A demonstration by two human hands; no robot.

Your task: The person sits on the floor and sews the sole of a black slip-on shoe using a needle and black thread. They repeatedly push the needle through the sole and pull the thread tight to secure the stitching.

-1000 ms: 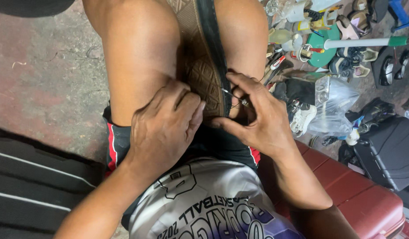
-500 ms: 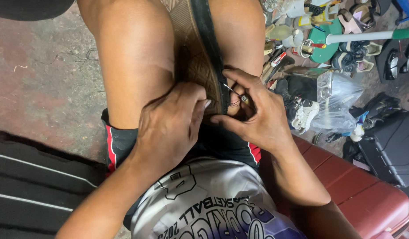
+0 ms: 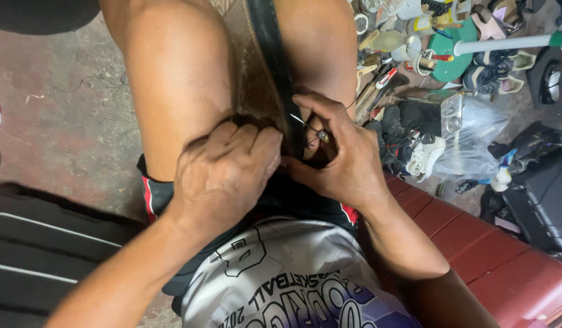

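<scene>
Two hands, left hand (image 3: 223, 173) gripping shoe (image 3: 259, 79), right hand (image 3: 341, 161) pinching awl (image 3: 311, 129) (stained concrete floor (image 3: 56, 115))

Tan woven-pattern shoe sole (image 3: 251, 79) w/ black rubber edge strip (image 3: 270, 54); silver metal awl (image 3: 308, 129); red padded bench (image 3: 475, 243); white-purple printed jersey (image 3: 287, 273).

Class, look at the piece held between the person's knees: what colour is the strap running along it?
The strap is black, against a tan patterned piece; the head view shows it.
</scene>
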